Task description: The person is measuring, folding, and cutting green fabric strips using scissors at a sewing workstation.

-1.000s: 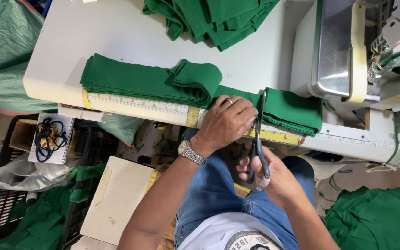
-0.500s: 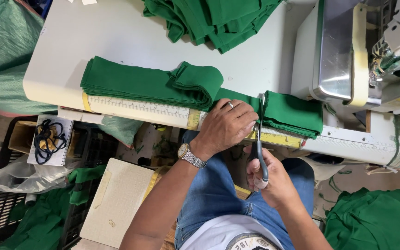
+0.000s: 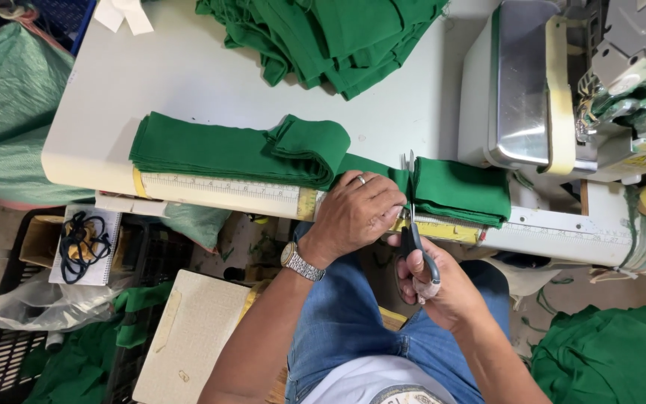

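A folded stack of green fabric strips (image 3: 226, 153) lies along the near edge of the white table (image 3: 188, 75), over a ruler strip (image 3: 226, 191) fixed to that edge. My left hand (image 3: 357, 213), with a ring and a wristwatch, presses the strip down at the table edge. My right hand (image 3: 435, 280) grips scissors (image 3: 411, 224) whose blades point up across the green strip. To the right of the blades lies a short folded green piece (image 3: 461, 187).
A pile of green fabric (image 3: 330, 37) sits at the table's far side. A sewing machine (image 3: 562, 82) stands at right. Below the table are a cardboard sheet (image 3: 188, 337), black crates (image 3: 1, 359), green cloth (image 3: 607, 355) and a green sack (image 3: 1, 112).
The scissors have closed through the green strip and moved up toward the table edge. My left hand has stayed pressed on the fabric.
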